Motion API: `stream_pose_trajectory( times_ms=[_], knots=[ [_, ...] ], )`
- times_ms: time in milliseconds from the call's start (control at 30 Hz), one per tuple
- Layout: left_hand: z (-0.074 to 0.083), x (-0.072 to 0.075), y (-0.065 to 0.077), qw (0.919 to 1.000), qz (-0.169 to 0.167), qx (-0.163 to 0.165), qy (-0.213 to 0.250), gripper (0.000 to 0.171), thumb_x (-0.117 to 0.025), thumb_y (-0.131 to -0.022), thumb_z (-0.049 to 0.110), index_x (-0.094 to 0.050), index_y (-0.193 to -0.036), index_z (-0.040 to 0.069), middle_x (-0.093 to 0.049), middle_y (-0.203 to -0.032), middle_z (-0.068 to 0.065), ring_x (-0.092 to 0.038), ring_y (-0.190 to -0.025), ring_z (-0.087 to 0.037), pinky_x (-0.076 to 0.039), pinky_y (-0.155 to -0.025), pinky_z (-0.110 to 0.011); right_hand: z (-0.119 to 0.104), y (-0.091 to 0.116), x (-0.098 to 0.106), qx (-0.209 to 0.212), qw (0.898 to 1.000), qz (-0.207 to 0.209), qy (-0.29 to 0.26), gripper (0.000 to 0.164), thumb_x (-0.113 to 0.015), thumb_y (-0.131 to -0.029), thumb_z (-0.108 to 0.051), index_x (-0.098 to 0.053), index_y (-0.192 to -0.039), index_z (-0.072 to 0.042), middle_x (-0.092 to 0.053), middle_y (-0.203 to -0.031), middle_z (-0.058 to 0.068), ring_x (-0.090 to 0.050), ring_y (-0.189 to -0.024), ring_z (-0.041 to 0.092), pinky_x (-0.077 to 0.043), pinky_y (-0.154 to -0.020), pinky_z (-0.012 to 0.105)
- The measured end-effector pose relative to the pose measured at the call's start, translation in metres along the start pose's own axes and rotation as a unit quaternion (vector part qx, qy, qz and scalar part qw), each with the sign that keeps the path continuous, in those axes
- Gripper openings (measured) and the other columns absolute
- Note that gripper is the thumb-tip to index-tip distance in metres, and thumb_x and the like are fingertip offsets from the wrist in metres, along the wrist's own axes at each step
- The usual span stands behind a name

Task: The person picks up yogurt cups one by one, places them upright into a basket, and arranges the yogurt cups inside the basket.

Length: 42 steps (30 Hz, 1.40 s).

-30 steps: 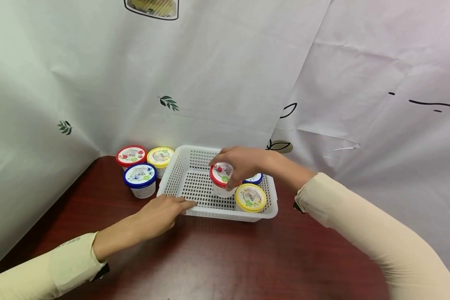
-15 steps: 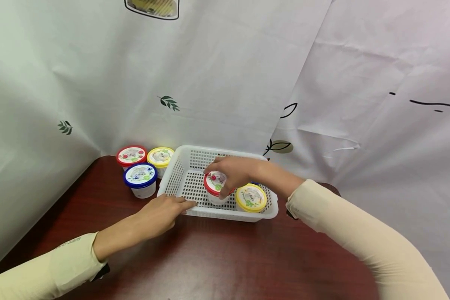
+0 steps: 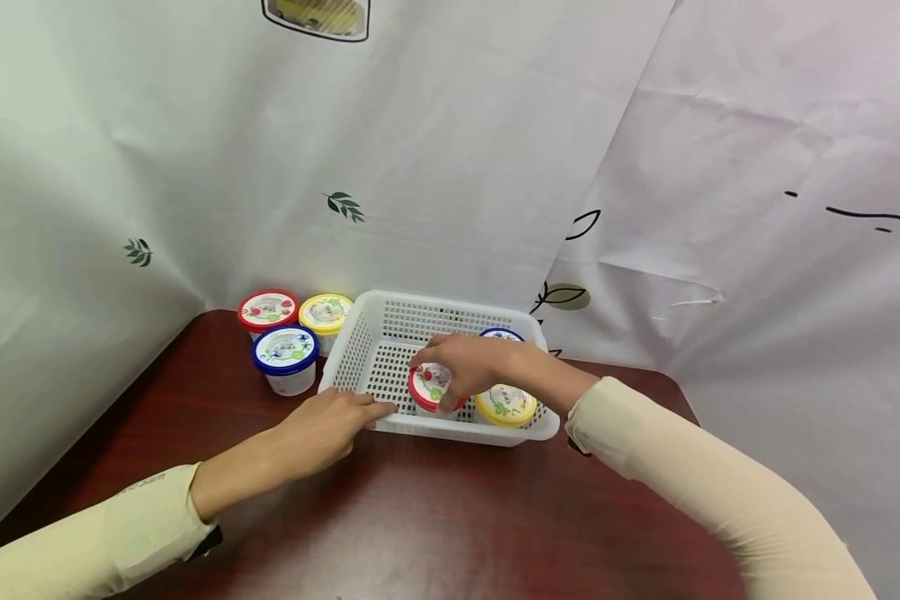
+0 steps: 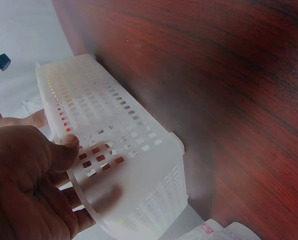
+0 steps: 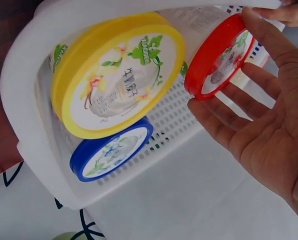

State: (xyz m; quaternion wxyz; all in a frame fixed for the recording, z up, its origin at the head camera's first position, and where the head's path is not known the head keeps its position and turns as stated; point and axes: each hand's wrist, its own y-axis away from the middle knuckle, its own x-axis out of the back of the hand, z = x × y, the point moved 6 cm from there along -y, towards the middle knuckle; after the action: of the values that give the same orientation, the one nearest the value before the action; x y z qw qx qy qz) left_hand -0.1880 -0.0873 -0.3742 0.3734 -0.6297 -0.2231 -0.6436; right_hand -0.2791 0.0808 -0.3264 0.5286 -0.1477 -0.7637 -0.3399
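My left hand [image 3: 326, 429] holds the front left rim of a white perforated plastic basket [image 3: 450, 432]; in the left wrist view its thumb presses the outer wall and its fingers reach inside. Within the basket, my right hand [image 3: 465, 362] grips a tub with a red lid [image 3: 431, 385] from above, thumb and fingertips around the lid edge. Right beside it stands a yellow-lidded tub [image 3: 506, 407], and behind that a blue-lidded tub [image 3: 501, 334]. In the right wrist view the red lid [image 5: 221, 60] lies between thumb and fingers; the tub's base is hidden.
Left of the basket, a red-lidded tub [image 3: 267, 309], a yellow-lidded tub [image 3: 326, 312] and a blue-lidded tub [image 3: 285, 350] stand close together on the dark red wooden table [image 3: 390, 517]. A pale printed cloth [image 3: 450, 167] hangs behind the table.
My right hand has lowered the red-lidded tub into the basket, moving slightly left and towards the front. The left hand stays on the rim. The head view has shifted a little.
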Motion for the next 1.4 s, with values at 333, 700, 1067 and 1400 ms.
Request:
stream_pose_trajectory(
  times_ms=[333,700,1067,1400],
  knots=[
    [0.001,0.0,0.0,0.9999,-0.01,0.008,0.009,0.046,-0.074,-0.097,-0.005,-0.079,-0.139,0.013,-0.084,-0.126,-0.01,-0.079,-0.107,-0.033,-0.065,-0.094,-0.054,0.008,-0.002,-0.009,0.0,1.0,0.003,0.003,0.081,-0.093,-0.092,-0.028,-0.058,-0.165,-0.02,-0.054,-0.17,0.013,-0.055,-0.155,0.032,-0.05,-0.125,0.051],
    [0.002,0.002,0.0,0.9999,-0.009,0.004,0.005,0.05,-0.073,-0.094,-0.008,-0.079,-0.139,0.012,-0.084,-0.128,-0.01,-0.08,-0.111,-0.032,-0.064,-0.097,-0.055,0.011,-0.002,-0.011,-0.015,1.0,0.006,0.0,0.08,-0.093,-0.093,-0.034,-0.058,-0.165,-0.024,-0.054,-0.171,0.009,-0.057,-0.151,0.029,-0.051,-0.124,0.051],
    [0.001,0.0,0.0,0.9997,-0.019,0.012,0.012,0.049,-0.073,-0.096,-0.007,-0.078,-0.14,0.013,-0.083,-0.129,-0.011,-0.08,-0.112,-0.033,-0.064,-0.098,-0.056,0.013,-0.003,-0.015,-0.008,1.0,0.008,-0.008,0.08,-0.093,-0.095,-0.032,-0.058,-0.165,-0.023,-0.054,-0.17,0.012,-0.056,-0.153,0.031,-0.049,-0.126,0.052],
    [0.001,0.002,0.0,1.0,-0.002,-0.003,0.004,0.049,-0.072,-0.095,-0.008,-0.079,-0.139,0.012,-0.084,-0.126,-0.009,-0.081,-0.11,-0.032,-0.064,-0.097,-0.054,0.014,-0.001,-0.013,-0.001,1.0,-0.004,-0.013,0.075,-0.09,-0.098,-0.032,-0.057,-0.165,-0.023,-0.052,-0.171,0.012,-0.055,-0.153,0.03,-0.048,-0.128,0.053]
  ],
)
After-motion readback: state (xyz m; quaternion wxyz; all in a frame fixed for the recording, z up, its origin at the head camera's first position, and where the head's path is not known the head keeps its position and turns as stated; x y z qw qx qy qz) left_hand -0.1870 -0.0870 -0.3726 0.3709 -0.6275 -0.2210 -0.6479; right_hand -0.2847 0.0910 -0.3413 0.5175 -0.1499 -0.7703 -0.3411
